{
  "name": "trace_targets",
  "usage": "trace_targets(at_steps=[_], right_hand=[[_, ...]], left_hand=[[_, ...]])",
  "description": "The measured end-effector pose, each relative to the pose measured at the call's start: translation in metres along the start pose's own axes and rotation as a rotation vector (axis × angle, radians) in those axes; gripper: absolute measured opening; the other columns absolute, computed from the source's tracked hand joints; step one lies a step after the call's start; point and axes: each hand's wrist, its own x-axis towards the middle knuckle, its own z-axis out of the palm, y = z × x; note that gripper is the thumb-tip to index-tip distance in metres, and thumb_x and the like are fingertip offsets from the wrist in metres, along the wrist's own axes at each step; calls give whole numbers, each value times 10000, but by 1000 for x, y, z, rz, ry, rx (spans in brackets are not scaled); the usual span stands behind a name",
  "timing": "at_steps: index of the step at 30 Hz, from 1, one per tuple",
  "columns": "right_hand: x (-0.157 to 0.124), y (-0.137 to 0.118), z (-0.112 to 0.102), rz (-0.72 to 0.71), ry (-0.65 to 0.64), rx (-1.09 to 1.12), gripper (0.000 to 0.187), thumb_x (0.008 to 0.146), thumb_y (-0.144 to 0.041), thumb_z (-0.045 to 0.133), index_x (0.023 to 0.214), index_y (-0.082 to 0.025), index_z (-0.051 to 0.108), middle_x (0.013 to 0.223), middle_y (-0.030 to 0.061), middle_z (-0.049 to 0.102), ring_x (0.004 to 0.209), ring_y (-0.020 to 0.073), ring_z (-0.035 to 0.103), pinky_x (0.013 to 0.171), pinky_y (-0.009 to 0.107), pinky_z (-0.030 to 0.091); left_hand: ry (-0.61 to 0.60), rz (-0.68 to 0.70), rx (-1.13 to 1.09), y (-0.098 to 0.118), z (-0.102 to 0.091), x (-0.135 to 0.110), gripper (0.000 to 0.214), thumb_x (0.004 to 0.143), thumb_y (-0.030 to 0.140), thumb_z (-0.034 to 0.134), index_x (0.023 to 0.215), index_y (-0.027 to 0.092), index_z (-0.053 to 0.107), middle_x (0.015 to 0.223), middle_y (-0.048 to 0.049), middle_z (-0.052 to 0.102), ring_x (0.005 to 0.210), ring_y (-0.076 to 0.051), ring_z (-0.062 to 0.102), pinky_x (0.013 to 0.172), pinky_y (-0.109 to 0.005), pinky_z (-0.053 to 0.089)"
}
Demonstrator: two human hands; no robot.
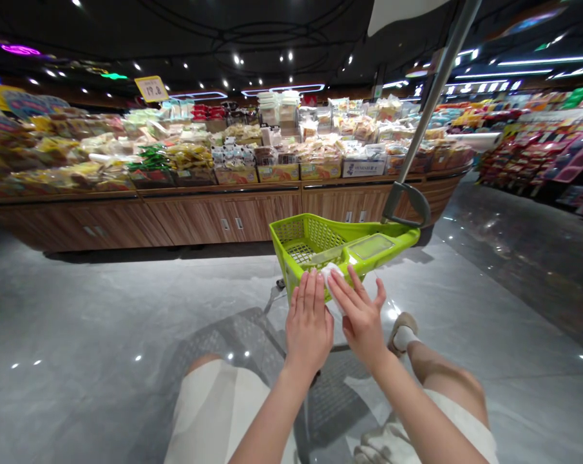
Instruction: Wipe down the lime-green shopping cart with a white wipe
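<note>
Right in front of me stands a lime-green shopping cart basket (315, 241) with perforated walls, carried on a grey frame. My left hand (309, 322) lies flat on its near rim, fingers stretched out side by side. Beside it, my right hand (361, 312) has its fingers spread and presses a crumpled white tissue (330, 272) against the rim. Part of that tissue is hidden under the fingers. At the cart's right end is a dark grey loop handle (407, 203), with a metal pole (436, 96) rising behind it.
A long wooden display counter (214, 216) heaped with packaged snacks runs across the back. A price sign (151, 89) stands above it at left. More goods racks (523, 148) are at right. Shiny grey floor (102, 322) lies around the cart; my knees flank it.
</note>
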Motion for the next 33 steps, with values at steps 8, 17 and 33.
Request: trace_targets(at_steps=[8, 17, 33], right_hand=[[0, 13, 1, 142, 54, -56, 793, 755, -48, 352, 1509, -287, 303, 1451, 49, 511, 1447, 234, 298, 1170, 546, 43], [-11, 37, 5, 99, 93, -103, 794, 737, -36, 353, 1482, -309, 358, 1430, 40, 535, 1451, 237, 285, 1161, 569, -6], [-11, 37, 9, 259, 161, -105, 803, 727, -35, 351, 1480, -315, 364, 1440, 55, 523, 1462, 260, 253, 1139, 619, -9]], left_hand=[[-1, -15, -30, 2, 0, 1, 720, 874, 99, 420, 1532, 108, 127, 1569, -138, 324, 1489, -228, 173, 1189, -451, 281], [-20, 0, -60, -4, -5, -2, 800, 810, 64, 448, 1536, 120, 117, 1575, -130, 312, 1489, -231, 170, 1197, -450, 256], [-21, 2, -75, -2, -4, -1, 769, 844, 69, 417, 1539, 122, 93, 1576, -136, 309, 1491, -231, 167, 1191, -465, 272]])
